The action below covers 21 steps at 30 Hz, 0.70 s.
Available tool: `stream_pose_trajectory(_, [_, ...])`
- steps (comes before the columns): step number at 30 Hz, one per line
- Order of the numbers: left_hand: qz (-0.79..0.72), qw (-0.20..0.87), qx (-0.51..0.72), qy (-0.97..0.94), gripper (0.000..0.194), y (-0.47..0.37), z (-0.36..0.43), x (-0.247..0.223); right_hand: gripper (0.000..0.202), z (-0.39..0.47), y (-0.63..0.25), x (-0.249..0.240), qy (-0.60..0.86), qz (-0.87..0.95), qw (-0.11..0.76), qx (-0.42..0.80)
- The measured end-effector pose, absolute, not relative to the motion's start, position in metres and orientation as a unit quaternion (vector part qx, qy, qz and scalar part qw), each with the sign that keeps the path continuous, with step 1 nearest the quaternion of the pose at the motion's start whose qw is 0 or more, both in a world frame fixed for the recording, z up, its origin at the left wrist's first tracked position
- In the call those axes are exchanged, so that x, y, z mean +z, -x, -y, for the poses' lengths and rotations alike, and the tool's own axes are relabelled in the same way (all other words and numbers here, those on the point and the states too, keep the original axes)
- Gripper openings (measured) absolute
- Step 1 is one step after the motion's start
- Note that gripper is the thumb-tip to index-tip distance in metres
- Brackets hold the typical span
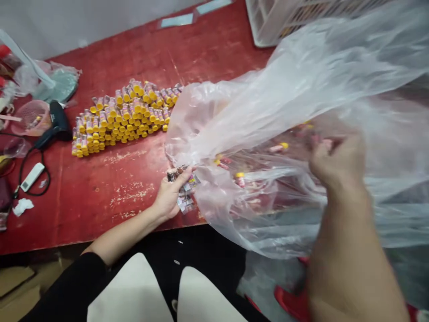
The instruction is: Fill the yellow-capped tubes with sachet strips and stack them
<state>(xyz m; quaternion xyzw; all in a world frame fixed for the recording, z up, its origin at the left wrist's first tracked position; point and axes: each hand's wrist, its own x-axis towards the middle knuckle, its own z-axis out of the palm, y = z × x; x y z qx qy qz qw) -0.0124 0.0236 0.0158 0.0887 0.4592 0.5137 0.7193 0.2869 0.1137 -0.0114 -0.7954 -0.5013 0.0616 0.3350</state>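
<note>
At the mouth of a large clear plastic bag point(234, 116), my left hand point(168, 194) is closed on several small printed plastic wrappers point(186, 202). My right hand point(338, 156) reaches over the bag's open part, its fingers smeared by motion. Something pinkish is at its fingertips, too blurred to name. Inside the bag lie loose little pink tubes with yellow caps, among them one tube point(240, 180) near the front and another tube point(277, 147) nearer my right hand. To the left, a stacked pile of yellow-capped tubes point(124, 116) lies with most caps facing me.
The red table point(127, 179) has a worn surface. On its left are a black handheld device point(59, 121) with a cable, a pink basket point(30, 117), a white tag-like piece point(32, 177) and a lamp base point(60, 85). A white crate point(263, 27) stands at the back right.
</note>
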Motion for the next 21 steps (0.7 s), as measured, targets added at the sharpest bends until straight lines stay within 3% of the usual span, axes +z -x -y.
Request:
stream_pose_trajectory(3, [-0.447,0.700,0.551,-0.083,0.052,-0.005,-0.019,0.017,0.013,-0.050,-0.237,-0.005,0.715,0.464,0.470,0.231])
stream_pose_trajectory(6, [-0.429,0.708,0.553,-0.098,0.050,-0.018,-0.011,0.020,0.029,-0.003,-0.169,-0.002,0.583,0.450,0.537,0.411])
stream_pose_trajectory(10, [-0.447,0.684,0.561,-0.133,0.046,-0.017,-0.003,0.021,0.019,0.012,-0.114,-0.001,0.534,0.408,0.616,0.411])
stream_pose_trajectory(15, [-0.464,0.602,0.625,-0.177,0.040,-0.009,-0.002,0.020,0.034,0.010,-0.105,0.001,0.489,0.384,0.653,0.432])
stream_pose_trajectory(21, [-0.465,0.597,0.630,-0.174,0.049,-0.009,-0.005,0.024,0.033,0.011,-0.095,-0.003,0.515,0.354,0.676,0.389])
